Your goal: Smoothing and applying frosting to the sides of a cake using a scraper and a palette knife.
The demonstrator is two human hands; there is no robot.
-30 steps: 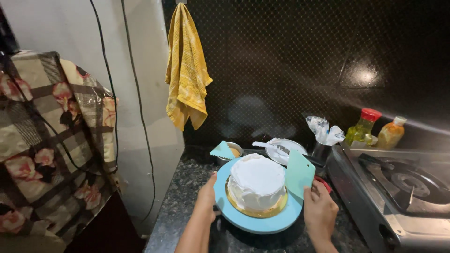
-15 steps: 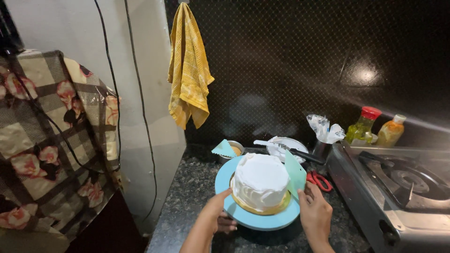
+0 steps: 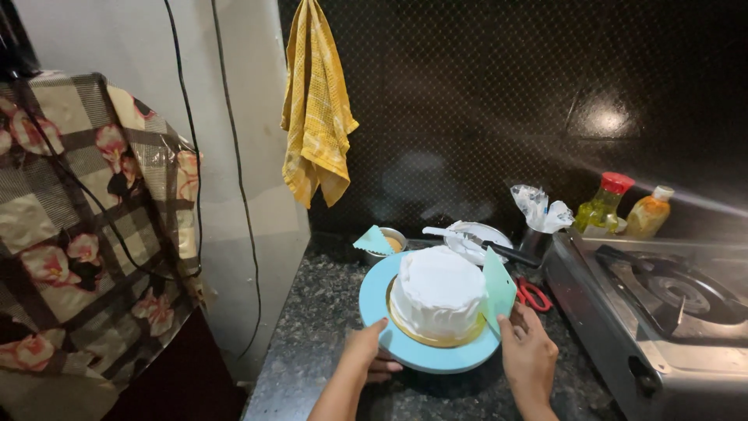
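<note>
A white frosted cake (image 3: 438,291) is seen on a gold cake board (image 3: 427,338), centred on a light blue turntable (image 3: 374,295) that stands on the dark speckled countertop (image 3: 319,320). The turntable's near left rim is gripped by the left hand (image 3: 368,351), thumb on top and fingers curled beneath. A pale green scraper (image 3: 499,290) is held upright against the cake's right side by the right hand (image 3: 528,352), its fingers closed around the lower edge. Behind the cake, a white plate (image 3: 487,233) with a black-handled knife (image 3: 483,245) and a small bowl (image 3: 392,243) are found, red scissors (image 3: 533,295) lie just right, and a gas stove (image 3: 662,312) is placed at the far right
</note>
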